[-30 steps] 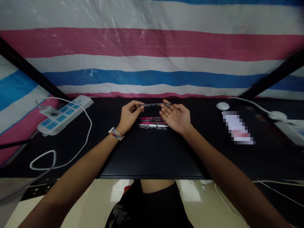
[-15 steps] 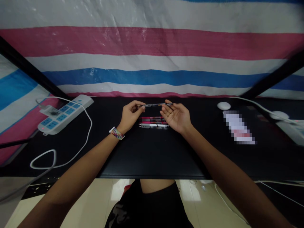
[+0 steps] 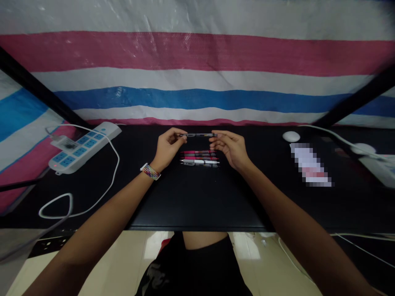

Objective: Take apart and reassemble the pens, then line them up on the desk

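A dark pen (image 3: 200,135) lies level between my two hands, above the far part of the black table (image 3: 191,201). My left hand (image 3: 169,146) pinches its left end between thumb and fingers. At the other end, my right hand (image 3: 230,146) grips the tip, its lower fingers curled. Just nearer to me, several pens lie side by side in a row: red-pink pens (image 3: 199,155) at the back and a white pen (image 3: 200,161) with a grey clip at the front.
On the left are a white power strip (image 3: 75,166) with blue sockets and a looped white cable (image 3: 115,172). To the right sit a white mouse-like object (image 3: 291,136), a blurred-out packet (image 3: 311,166) and another power strip (image 3: 381,168). A striped sheet (image 3: 197,53) hangs behind.
My right hand has turned from palm-up with spread fingers to a pinch on the pen's right end. The pen has rolled slightly and sits more level; my left hand keeps its hold.
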Demonstrator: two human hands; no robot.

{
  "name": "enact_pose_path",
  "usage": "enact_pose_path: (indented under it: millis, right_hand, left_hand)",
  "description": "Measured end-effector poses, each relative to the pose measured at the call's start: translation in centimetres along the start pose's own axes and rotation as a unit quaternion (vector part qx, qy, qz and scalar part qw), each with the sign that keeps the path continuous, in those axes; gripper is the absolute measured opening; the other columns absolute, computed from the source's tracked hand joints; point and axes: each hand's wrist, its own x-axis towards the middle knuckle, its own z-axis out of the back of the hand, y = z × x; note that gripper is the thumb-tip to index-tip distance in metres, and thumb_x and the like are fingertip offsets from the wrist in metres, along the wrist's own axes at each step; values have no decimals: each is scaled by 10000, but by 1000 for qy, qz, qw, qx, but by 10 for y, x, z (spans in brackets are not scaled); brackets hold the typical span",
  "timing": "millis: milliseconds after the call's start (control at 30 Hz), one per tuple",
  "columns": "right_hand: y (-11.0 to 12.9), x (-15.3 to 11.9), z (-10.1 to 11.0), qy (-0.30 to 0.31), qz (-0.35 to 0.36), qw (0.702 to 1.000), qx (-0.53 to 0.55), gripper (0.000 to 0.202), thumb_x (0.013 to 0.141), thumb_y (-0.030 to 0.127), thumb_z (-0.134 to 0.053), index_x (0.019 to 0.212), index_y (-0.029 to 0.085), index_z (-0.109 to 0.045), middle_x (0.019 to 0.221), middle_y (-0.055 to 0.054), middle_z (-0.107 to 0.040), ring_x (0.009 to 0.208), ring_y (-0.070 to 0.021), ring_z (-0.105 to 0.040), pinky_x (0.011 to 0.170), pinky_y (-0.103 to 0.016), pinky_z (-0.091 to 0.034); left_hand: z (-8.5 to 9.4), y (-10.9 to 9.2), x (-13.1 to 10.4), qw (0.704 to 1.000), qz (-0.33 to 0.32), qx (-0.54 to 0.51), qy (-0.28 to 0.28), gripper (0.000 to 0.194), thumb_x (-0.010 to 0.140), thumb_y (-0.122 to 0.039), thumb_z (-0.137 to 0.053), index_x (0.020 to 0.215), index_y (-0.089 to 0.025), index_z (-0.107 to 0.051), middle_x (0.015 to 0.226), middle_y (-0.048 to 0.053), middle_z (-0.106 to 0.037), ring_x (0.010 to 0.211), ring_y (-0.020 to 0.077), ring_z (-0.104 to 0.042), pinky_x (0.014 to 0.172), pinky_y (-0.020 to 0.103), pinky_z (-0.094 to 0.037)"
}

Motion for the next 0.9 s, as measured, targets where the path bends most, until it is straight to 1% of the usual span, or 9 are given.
enact_pose_path:
  millis: [67,167,233,333,433,600,733,900]
  right_hand:
    - [-5,3,5,-16,80,992,-95,225,838,389,-854,1010,245,-867,910,-56,-808,786,-215,-733,790,-404,-662]
    - [-9,6,15,-12,162,960,-229,163,880,362,-805,990,278,-891,1003,-61,-797,866,-234,-729,824,-429,-636]
    - [-9,7,21,8,184,934,-306,159,897,335,-771,983,289,-896,1019,-67,-804,899,-257,-732,865,-463,-621]
    - [-7,8,28,50,183,901,-389,171,908,302,-738,981,301,-892,1014,-63,-828,956,-292,-744,944,-512,-594]
    - [-8,8,33,69,179,880,-436,191,913,277,-710,980,301,-887,1023,-60,-842,995,-311,-745,976,-533,-568]
    - [-11,9,34,97,191,849,-483,207,908,259,-686,958,289,-885,984,-65,-830,934,-305,-702,939,-525,-547]
    - [-12,9,33,98,193,843,-492,208,910,255,-676,937,296,-878,972,-59,-814,934,-301,-685,936,-516,-540]
    - [-11,8,33,104,198,837,-499,206,917,246,-672,940,286,-874,972,-72,-805,949,-312,-686,934,-521,-536]
  left_hand:
    - [2,3,1,1000,1,8,6,144,904,-284,-819,1017,-200,-793,858,41,-778,817,180,-746,803,325,-606]
    - [4,7,2,998,-2,53,32,143,893,-295,-824,1007,-210,-813,935,58,-804,831,188,-737,799,338,-587]
    - [5,11,2,993,-7,102,53,130,910,-335,-817,973,-222,-831,944,67,-816,813,196,-720,770,345,-567]
    - [7,15,2,984,-17,162,77,132,925,-368,-798,903,-246,-841,890,62,-815,743,196,-674,716,347,-531]
    - [9,19,3,974,-22,201,99,91,901,-337,-801,863,-269,-848,847,50,-810,713,199,-636,713,356,-511]
    - [10,20,2,966,-39,229,113,62,875,-288,-796,845,-300,-849,792,42,-784,790,242,-644,779,394,-515]
    - [9,17,1,960,-45,248,122,63,854,-248,-789,850,-291,-835,829,33,-787,842,255,-647,860,424,-508]
    - [7,13,1,955,-45,263,133,84,840,-212,-764,816,-270,-818,845,34,-790,845,259,-658,897,442,-485]
